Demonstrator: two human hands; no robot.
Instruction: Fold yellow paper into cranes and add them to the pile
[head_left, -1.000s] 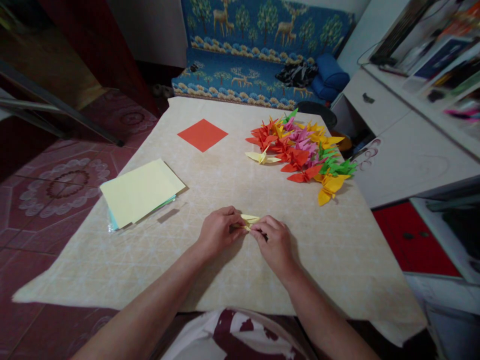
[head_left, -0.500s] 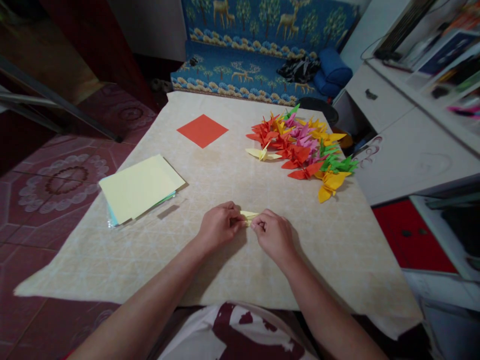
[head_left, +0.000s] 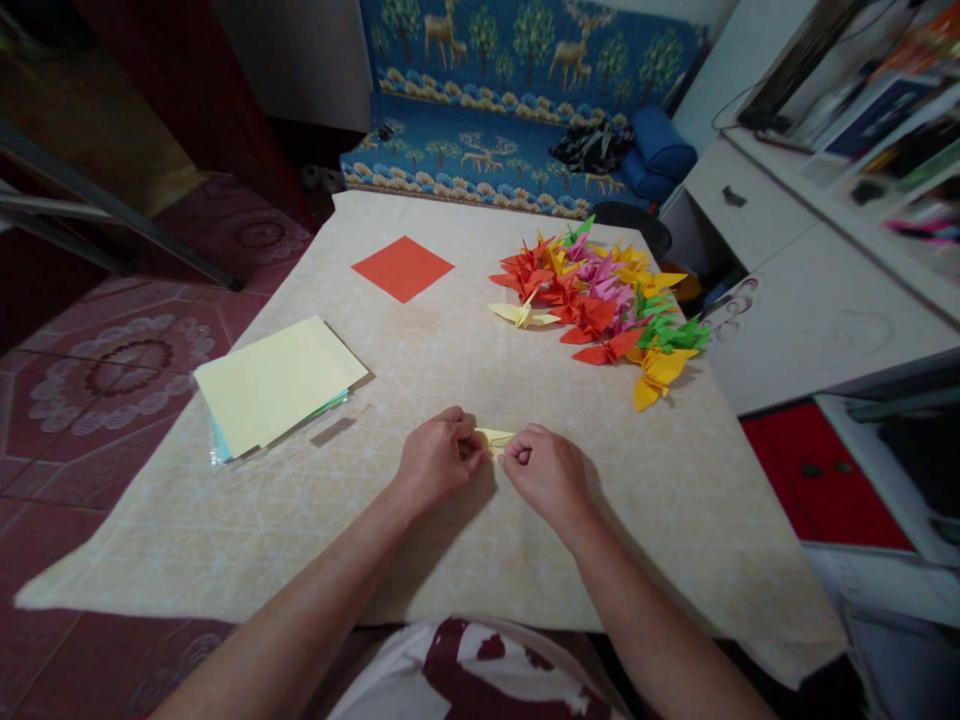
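A small piece of folded pale yellow paper [head_left: 495, 438] lies between my hands near the front middle of the table. My left hand [head_left: 444, 455] pinches its left end, and my right hand [head_left: 544, 468] pinches the right end with curled fingers. Much of the paper is hidden behind the fingers. Beyond them, a pale yellow paper crane [head_left: 523, 314] sits at the near left of a pile of paper cranes [head_left: 589, 305] in red, orange, pink and green.
A red paper square [head_left: 403, 269] lies flat at the back left of the cloth-covered table [head_left: 360, 540]. At the left is a stack of pale yellow paper [head_left: 281, 382] over a clear wrapper. A blue patterned sofa [head_left: 465, 120] stands behind, with a white cabinet [head_left: 832, 300] to the right.
Both hands keep their pinch on the folded yellow paper, with only slight finger movement. The whole view has shifted a little; the other papers and the cranes stay in place.
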